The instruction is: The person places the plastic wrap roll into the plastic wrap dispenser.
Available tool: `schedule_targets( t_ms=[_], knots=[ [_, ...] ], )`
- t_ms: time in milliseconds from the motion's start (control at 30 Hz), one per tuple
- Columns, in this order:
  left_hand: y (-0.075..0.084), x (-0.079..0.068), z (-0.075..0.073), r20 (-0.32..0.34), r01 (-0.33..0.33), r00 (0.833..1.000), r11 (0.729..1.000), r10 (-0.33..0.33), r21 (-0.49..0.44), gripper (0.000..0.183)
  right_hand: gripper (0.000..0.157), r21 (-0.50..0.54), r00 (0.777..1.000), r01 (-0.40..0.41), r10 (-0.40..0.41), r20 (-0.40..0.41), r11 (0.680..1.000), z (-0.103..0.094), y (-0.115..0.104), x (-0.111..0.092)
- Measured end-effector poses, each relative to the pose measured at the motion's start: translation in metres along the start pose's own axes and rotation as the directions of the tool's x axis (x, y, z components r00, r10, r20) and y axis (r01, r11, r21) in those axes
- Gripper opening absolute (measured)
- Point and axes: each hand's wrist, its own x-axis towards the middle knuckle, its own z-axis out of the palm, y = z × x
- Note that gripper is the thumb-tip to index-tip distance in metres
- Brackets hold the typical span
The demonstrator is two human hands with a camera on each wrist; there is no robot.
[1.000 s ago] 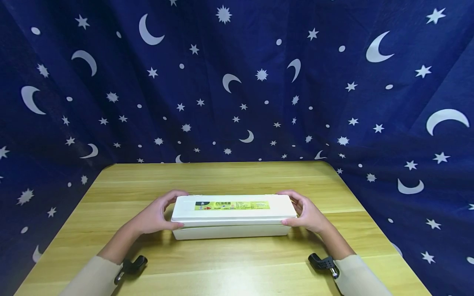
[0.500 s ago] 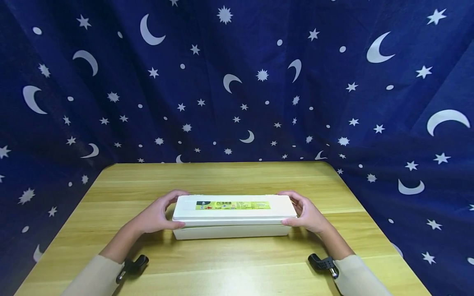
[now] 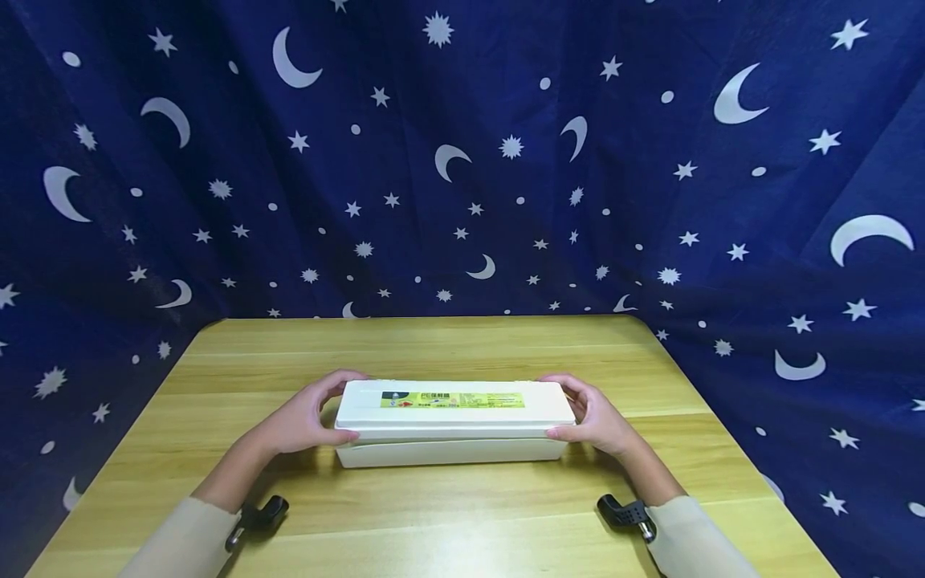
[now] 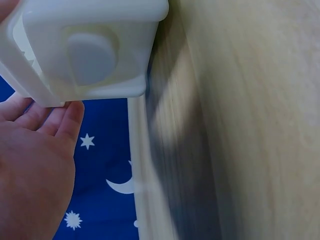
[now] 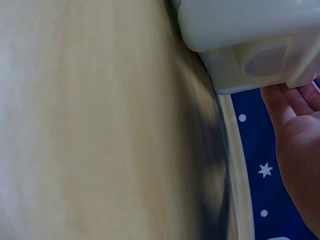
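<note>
A long white plastic cling film box [image 3: 448,453] with a yellow-green label on its lid [image 3: 361,409] lies crosswise on the wooden table. A dark slanting line runs along the front under the lid, which sits slightly raised from the body. My left hand [image 3: 307,417] grips the left end, thumb at the front edge and fingers behind. At the opposite end my right hand [image 3: 607,421] holds it in the same way. Both wrist views show the box's end walls, each with a rounded recess, and fingers against the back side. The box's inside is hidden.
The wooden table [image 3: 448,522] has rounded far corners. A dark blue curtain [image 3: 405,104] with white moons and stars hangs behind it and along both sides. Black wrist mounts [image 3: 267,514] stick out inward from the pale sleeves.
Almost everything holds still. The right hand and the lid's right end have shifted very slightly left; both hands keep their grip on the cling film box.
</note>
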Motion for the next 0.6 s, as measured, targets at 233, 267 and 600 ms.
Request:
schedule_targets(
  t_ms=[233,267,600],
  knots=[
    [0.0002,-0.0047,0.0005,0.0,0.012,1.0,0.999,-0.012,0.035,0.076,0.075,0.012,1.0,-0.022,0.021,0.018,1.0,0.0008,0.0004,0.0001],
    [-0.0001,-0.0056,0.0008,0.002,0.013,1.0,0.999,-0.013,0.042,0.076,0.075,0.012,1.0,-0.022,0.022,0.019,1.0,0.0008,0.0001,0.0002],
    [-0.0018,-0.0088,0.0013,0.01,0.009,1.0,1.0,-0.009,0.01,0.077,0.077,0.016,0.999,-0.031,0.031,0.033,0.999,0.0004,-0.0023,-0.0005]
  ],
)
